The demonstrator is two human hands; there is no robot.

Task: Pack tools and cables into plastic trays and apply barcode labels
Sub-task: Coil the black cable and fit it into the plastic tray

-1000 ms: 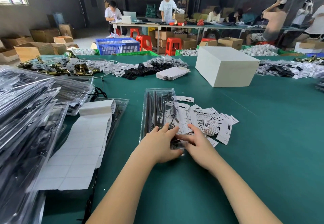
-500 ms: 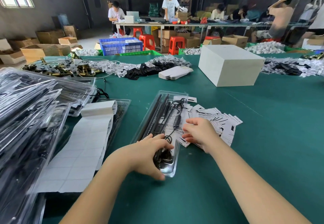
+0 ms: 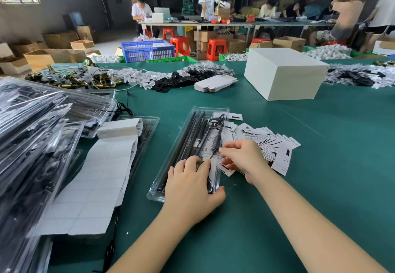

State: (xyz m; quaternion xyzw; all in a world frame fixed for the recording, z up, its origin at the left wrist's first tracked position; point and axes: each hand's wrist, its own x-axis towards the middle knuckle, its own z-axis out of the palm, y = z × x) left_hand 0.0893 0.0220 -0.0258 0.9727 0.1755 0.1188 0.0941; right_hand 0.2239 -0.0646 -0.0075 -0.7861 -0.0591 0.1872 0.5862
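Pressing clear glossy tray [image 3: 193, 127]: left hand [image 3: 190, 189] flat | right hand [image 3: 243, 157] pinching paper label [image 3: 227, 171]

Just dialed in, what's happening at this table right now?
A person is packing a clear plastic tray holding black rods and a cable on the green table. The left hand rests on the tray's near end, fingers curled over the contents. The right hand pinches at a paper slip at the tray's right edge, beside a loose pile of barcode labels. A label backing sheet and stacked filled trays lie to the left.
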